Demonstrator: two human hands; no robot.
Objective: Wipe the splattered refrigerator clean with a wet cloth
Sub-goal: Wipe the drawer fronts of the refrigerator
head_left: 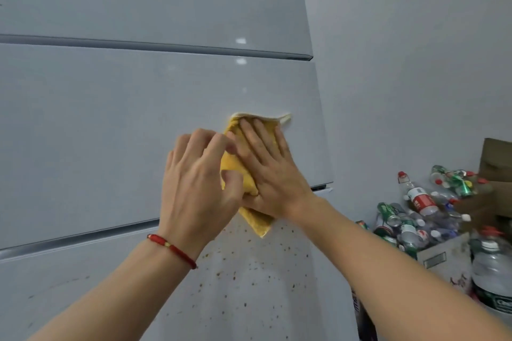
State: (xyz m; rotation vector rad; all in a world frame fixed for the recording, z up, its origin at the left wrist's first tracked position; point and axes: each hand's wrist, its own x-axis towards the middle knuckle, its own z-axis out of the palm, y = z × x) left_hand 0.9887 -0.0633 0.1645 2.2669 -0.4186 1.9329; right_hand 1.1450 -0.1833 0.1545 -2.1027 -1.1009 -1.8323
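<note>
From the head camera we see our right hand (266, 171) laid flat, fingers straight and spread, pressing a folded yellow terry cloth (243, 174) against the middle door panel of the pale grey glossy refrigerator (110, 124). Our left hand (199, 180), with a red cord bracelet (173, 249) on its wrist, lies just beside it, fingers curled over the cloth's left edge and the thumb tucked against the fabric, so it seems to be pinching the cloth in place.

We judge the wiping is partway through at best. The panel around and above the cloth looks free of marks, though glare makes that hard to confirm. Below the cloth, the lower panel carries a scatter of brown splatter specks (249, 279), dense just under our hands and thinning downward. That patch is what is left to do.

Several things we cannot settle. Whether the cloth is wet does not show. The panel surface under the cloth and under both hands is hidden. The refrigerator's left side, top and bottom are cut off, so more specks may lie out of view. At the right, a heap of empty plastic bottles and cans (432, 210) in a box is blurred.
</note>
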